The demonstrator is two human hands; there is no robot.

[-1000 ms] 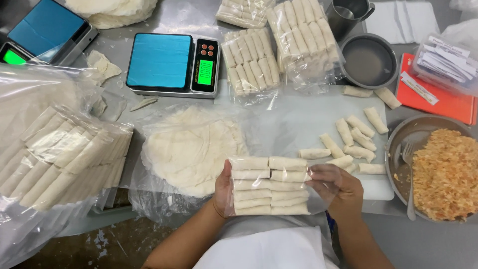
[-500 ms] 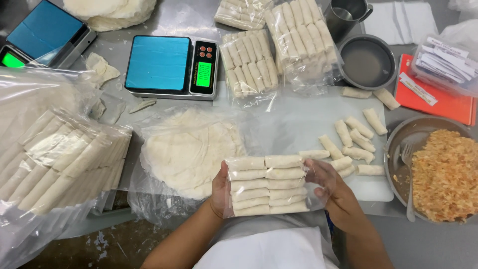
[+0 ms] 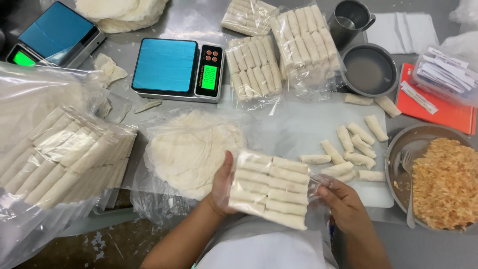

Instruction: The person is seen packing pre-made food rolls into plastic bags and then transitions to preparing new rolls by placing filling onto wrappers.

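Left hand [image 3: 220,192] clasped on the left edge of a clear pack of rolls [image 3: 269,188], thumb up along its side. Right hand [image 3: 343,203] pinching the pack's loose plastic at the right end. Pack held low and centre over the near edge of the desk [image 3: 199,22], tilted a little, with two columns of pale rolls lying side by side inside.

Just left of the pack, touching the left thumb's side: stack of round wrappers [image 3: 191,149] on crinkled plastic. Far left: big bag of packed rolls [image 3: 59,159], heaped and spilling toward the desk edge. Behind the wrappers: blue-topped scale [image 3: 167,65] with a lit green display; second scale [image 3: 52,35] at the top left corner, partly cut off. Behind the pack: two more sealed packs [image 3: 281,50] lying flat side by side, a third at the top edge.

Right of the pack: loose rolls [image 3: 353,147] scattered on a white board [image 3: 298,124], unwrapped, near the right hand but apart from it. Far right: metal bowl of orange filling [image 3: 445,182] with a fork resting on its left rim. Behind that: shallow pan [image 3: 371,69] holding cloudy liquid, metal cup [image 3: 348,20] beside it, red tray [image 3: 448,112] carrying paper slips.
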